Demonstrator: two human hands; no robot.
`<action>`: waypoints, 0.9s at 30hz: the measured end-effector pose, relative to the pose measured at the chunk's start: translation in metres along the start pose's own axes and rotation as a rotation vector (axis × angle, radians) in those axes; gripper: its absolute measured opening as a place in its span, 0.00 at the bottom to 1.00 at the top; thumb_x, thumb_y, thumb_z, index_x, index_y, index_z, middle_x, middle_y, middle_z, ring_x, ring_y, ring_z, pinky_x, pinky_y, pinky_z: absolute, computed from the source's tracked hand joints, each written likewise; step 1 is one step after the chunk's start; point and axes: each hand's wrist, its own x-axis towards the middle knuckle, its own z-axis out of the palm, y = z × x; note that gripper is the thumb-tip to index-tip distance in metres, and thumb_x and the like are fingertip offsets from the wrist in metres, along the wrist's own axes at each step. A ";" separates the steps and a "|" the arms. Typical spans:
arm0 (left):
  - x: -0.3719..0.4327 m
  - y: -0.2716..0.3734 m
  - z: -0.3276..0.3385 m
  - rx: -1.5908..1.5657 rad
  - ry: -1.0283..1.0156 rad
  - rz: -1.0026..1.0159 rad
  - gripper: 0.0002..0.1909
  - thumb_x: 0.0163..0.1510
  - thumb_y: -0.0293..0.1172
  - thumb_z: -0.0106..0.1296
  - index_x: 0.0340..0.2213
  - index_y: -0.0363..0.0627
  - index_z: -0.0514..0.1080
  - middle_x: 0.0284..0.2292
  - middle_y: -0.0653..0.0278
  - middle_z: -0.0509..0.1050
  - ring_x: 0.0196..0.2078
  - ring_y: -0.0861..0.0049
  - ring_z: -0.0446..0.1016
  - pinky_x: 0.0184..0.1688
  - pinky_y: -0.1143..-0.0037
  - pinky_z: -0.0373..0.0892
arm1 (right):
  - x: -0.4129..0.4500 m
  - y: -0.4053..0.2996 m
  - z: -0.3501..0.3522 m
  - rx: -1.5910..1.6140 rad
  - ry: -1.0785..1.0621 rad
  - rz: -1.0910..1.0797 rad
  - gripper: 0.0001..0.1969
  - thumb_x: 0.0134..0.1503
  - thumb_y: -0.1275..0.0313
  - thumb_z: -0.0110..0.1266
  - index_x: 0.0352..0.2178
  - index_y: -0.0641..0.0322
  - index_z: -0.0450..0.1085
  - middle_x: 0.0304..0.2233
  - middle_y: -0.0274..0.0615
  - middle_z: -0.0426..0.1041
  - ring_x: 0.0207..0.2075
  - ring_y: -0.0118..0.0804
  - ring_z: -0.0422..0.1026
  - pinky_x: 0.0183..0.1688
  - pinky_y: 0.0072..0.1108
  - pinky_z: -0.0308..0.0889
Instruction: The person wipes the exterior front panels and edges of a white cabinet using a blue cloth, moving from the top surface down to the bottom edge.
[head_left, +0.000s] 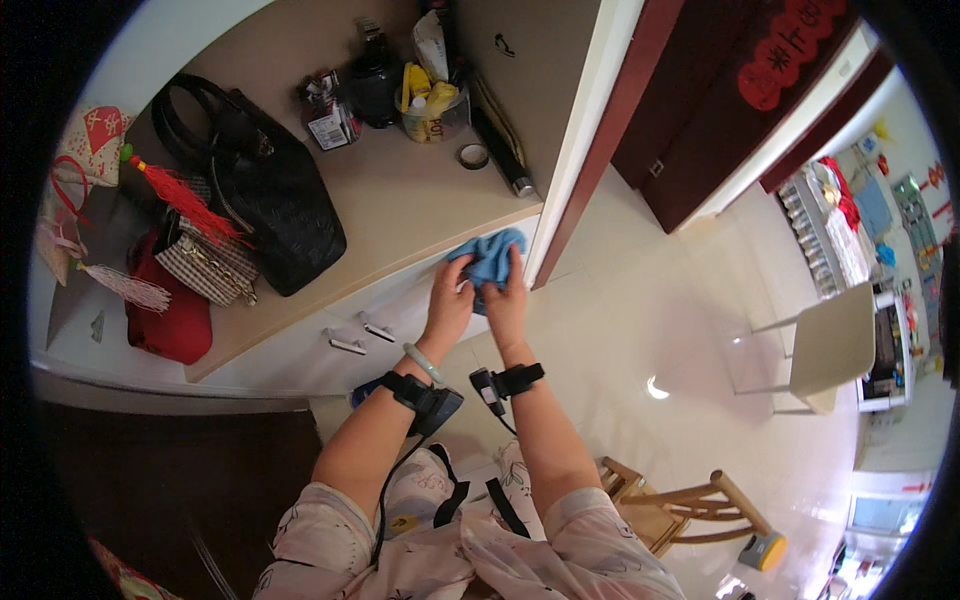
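A crumpled blue cloth (491, 259) is held between both hands in front of the white cabinet, by the right end of the beige shelf (397, 210). My left hand (451, 296) grips its left side, with a pale bangle on the wrist. On the cloth's right side my right hand (508, 300) is closed, fingers pointing up. Both wrists wear black straps with small devices. Behind the hands on the shelf are a roll of tape (473, 156), a dark cylinder (502, 157) and a clear tub (435, 116) with yellow items.
A black handbag (277, 195), a checked purse (206, 259) and a red pouch (169, 315) occupy the shelf's left. Two cabinet handles (360, 336) stick out below. A reddish-brown door frame (592, 150) stands to the right; a wooden chair (675, 510) is at lower right.
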 end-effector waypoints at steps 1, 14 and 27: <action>0.003 0.019 0.016 -0.048 0.001 0.022 0.24 0.47 0.12 0.40 0.47 0.41 0.61 0.44 0.52 0.63 0.45 0.62 0.67 0.47 0.73 0.66 | 0.011 -0.001 -0.015 -0.065 0.035 -0.033 0.37 0.44 0.86 0.42 0.58 0.60 0.45 0.47 0.56 0.63 0.41 0.42 0.68 0.42 0.23 0.64; 0.028 0.051 0.068 0.149 0.172 0.288 0.23 0.49 0.15 0.37 0.48 0.40 0.59 0.44 0.49 0.63 0.44 0.52 0.65 0.43 0.67 0.65 | 0.082 0.005 -0.032 -0.138 0.069 -0.389 0.32 0.48 0.84 0.38 0.56 0.73 0.41 0.56 0.63 0.47 0.53 0.57 0.55 0.54 0.30 0.53; -0.011 -0.101 0.110 0.172 0.159 0.281 0.22 0.47 0.14 0.35 0.46 0.38 0.61 0.44 0.50 0.63 0.45 0.54 0.64 0.44 0.68 0.64 | 0.061 0.185 -0.037 -0.189 0.121 -0.452 0.31 0.45 0.87 0.34 0.54 0.74 0.44 0.58 0.61 0.42 0.58 0.58 0.45 0.60 0.29 0.40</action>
